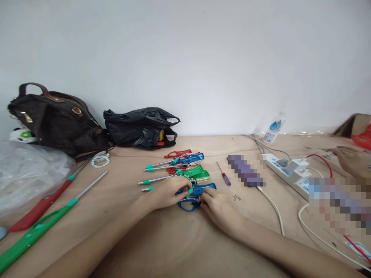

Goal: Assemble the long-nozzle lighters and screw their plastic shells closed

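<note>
My left hand (pixel 169 192) and my right hand (pixel 216 206) meet over a blue plastic lighter body (pixel 194 196) lying on the table, fingers curled and pinched on it from both sides. Just behind it lie several more long-nosed lighters in a row: a green one (pixel 194 173), a blue one (pixel 188 159) and a red one (pixel 178 153), each with a metal tube and a teal tip pointing left. A small screwdriver (pixel 224 174) with a red-and-purple handle lies to the right of them.
Two long lighters, red (pixel 37 208) and green (pixel 34 231), lie at the left by a clear plastic bag (pixel 26 170). A brown handbag (pixel 58 119) and black plastic bag (pixel 142 127) stand against the wall. A white power strip (pixel 290 170), cables and another person's hand (pixel 352 160) are at right.
</note>
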`<state>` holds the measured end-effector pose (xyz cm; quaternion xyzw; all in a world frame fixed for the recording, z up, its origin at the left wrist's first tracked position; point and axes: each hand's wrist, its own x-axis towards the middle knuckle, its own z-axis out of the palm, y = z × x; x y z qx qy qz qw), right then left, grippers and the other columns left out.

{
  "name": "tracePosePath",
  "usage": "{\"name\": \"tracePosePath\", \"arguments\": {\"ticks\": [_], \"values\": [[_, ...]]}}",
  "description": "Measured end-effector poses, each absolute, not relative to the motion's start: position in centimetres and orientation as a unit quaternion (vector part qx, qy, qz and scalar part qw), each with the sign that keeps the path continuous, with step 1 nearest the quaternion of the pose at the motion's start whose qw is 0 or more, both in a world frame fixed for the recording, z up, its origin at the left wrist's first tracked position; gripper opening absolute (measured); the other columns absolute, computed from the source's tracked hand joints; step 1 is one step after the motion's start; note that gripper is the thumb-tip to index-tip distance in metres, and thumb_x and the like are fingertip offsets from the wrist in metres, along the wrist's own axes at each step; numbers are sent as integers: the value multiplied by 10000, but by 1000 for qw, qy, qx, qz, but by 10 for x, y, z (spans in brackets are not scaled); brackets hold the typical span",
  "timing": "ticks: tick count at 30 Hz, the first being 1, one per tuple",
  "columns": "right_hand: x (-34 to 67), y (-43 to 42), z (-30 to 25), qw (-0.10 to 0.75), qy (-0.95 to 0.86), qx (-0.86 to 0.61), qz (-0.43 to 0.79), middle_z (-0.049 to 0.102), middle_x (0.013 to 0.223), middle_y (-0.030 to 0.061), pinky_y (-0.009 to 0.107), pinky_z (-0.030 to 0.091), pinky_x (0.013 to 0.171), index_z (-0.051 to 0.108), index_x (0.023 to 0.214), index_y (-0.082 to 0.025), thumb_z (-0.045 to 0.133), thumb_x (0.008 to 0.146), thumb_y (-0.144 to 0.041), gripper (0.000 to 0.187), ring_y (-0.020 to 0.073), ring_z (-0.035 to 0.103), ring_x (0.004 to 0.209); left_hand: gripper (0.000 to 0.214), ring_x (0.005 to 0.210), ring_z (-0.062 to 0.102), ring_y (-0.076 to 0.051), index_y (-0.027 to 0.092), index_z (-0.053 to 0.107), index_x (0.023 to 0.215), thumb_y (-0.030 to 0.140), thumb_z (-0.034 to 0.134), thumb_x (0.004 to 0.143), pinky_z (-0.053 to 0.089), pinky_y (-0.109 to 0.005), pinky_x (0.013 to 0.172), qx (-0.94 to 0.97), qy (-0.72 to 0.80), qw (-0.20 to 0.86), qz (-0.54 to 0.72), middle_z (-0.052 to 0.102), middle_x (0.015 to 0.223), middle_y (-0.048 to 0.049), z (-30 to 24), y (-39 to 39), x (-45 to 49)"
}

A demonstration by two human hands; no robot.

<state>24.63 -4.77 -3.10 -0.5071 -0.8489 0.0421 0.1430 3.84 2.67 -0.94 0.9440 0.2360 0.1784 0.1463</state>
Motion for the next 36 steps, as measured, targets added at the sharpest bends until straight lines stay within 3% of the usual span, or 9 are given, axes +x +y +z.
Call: {"name": "tracePosePath", "arguments": {"ticks": [8, 20, 36], "values": [[249, -45, -33, 181, -846, -497, 67, 624, 894, 71, 308, 464, 673, 575, 831, -165, 501, 832, -36, 149, 207, 606, 798, 86, 795, 563, -160, 182, 570, 913, 202, 486, 915, 425, -242, 696, 944, 217, 171, 182, 602, 878, -32, -4, 20, 41], [251, -42, -41, 217, -835, -498, 86, 605, 877, 57, 311, 440, 680, 531, 829, -179, 485, 844, -43, 144, 204, 571, 792, 121, 873, 553, -182, 189, 617, 873, 134, 520, 918, 410, -270, 735, 969, 200, 70, 126, 612, 989, -31, -8, 12, 43], [251, -41, -41, 253, -810, -507, 149, 603, 853, 41, 301, 420, 688, 516, 804, -186, 499, 813, -19, 169, 196, 555, 799, 81, 873, 554, -168, 181, 631, 907, 122, 577, 893, 415, -246, 748, 960, 195, 123, 161, 632, 962, -26, -17, 16, 46]]}}
